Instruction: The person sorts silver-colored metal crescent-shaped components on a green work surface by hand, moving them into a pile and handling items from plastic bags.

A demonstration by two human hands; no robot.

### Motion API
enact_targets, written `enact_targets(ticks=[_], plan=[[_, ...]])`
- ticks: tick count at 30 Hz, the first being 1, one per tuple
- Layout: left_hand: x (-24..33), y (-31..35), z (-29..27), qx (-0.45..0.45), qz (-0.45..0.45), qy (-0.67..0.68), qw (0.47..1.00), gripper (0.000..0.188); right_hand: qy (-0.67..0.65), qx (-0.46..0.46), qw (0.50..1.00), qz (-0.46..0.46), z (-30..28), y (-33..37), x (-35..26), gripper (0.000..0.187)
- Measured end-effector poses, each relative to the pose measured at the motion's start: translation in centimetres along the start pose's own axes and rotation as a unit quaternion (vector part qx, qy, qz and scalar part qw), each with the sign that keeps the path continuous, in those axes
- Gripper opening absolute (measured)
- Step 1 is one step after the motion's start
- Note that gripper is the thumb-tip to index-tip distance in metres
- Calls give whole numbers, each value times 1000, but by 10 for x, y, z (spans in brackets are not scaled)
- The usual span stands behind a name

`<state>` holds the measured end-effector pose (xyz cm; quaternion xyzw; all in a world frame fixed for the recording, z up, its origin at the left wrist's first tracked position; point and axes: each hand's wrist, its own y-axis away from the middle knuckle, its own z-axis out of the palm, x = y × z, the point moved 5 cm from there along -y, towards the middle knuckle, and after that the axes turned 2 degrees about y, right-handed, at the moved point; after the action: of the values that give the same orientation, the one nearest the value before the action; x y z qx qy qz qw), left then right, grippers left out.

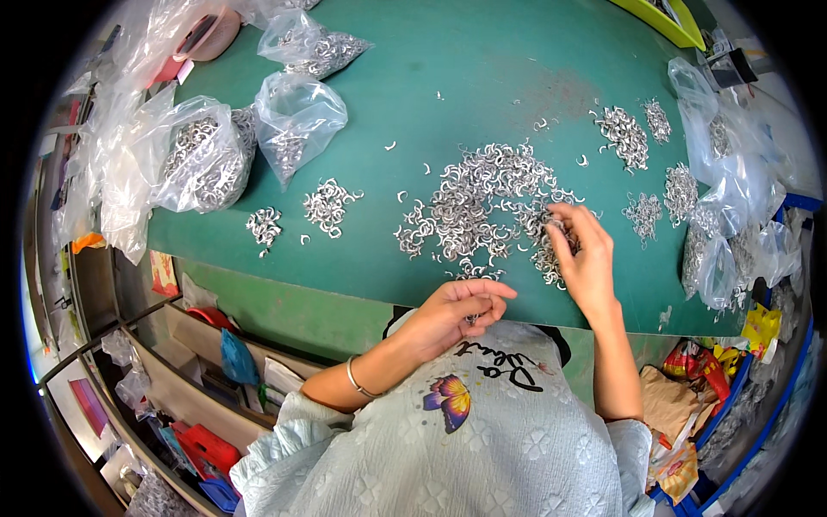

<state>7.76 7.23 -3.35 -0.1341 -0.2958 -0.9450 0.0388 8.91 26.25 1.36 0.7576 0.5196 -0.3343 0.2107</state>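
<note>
A wide heap of small C-shaped metal pieces [482, 194] lies on the green table [413, 95]. My right hand [590, 258] is at the heap's right edge, fingers and thumb curled around some of the pieces. Close to the table's front edge, my left hand [457, 312] has its index finger stretched out and the other fingers folded. A few metal pieces [471, 319] show within those folded fingers. Smaller piles sit to the left [327, 207] and at the far right [624, 138].
Clear plastic bags of metal pieces [207, 164] stand at the table's left, with another open bag [300, 121] beside them. More filled bags [719, 246] line the right edge. A yellow-green tray [668, 21] is at the back right. Drawers [198, 345] stand below left.
</note>
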Motion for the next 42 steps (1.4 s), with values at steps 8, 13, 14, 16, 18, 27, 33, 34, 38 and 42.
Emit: enact_targets(ticks=[8,13,14,16,18,27,33,34,38,42], plan=[[0,1,5,-24,-16,-2,1000,29,140,-68,974,-165,41,-36,-25,61],[0,2,1,-3,-3,-11,1000,29,152,-101,957,-227,43,-29,-22,40],[0,2,0,-4,-3,-9,1000,29,140,-114,957,-225,42,-25,-18,34],[0,1,0,-7,-6,-6,1000,29,122,-116,959,-227,39,-20,-13,25],[0,0,0,-21,-3,-4,1000,29,108,-96,960,-238,34,-17,-12,20],[3,2,2,-6,-1,2,1000,26,32,-133,980,-142,4,-15,-12,25],[2,1,4,-17,-11,-5,1000,28,130,-129,940,-287,54,-19,-60,51],[1,1,3,-21,-15,-8,1000,30,130,-127,939,-290,59,-20,-58,49],[2,3,1,-21,-8,-6,1000,29,141,-138,937,-287,62,-19,-46,36],[2,3,-1,-22,-7,8,1000,29,142,-146,942,-267,44,-18,-32,22]])
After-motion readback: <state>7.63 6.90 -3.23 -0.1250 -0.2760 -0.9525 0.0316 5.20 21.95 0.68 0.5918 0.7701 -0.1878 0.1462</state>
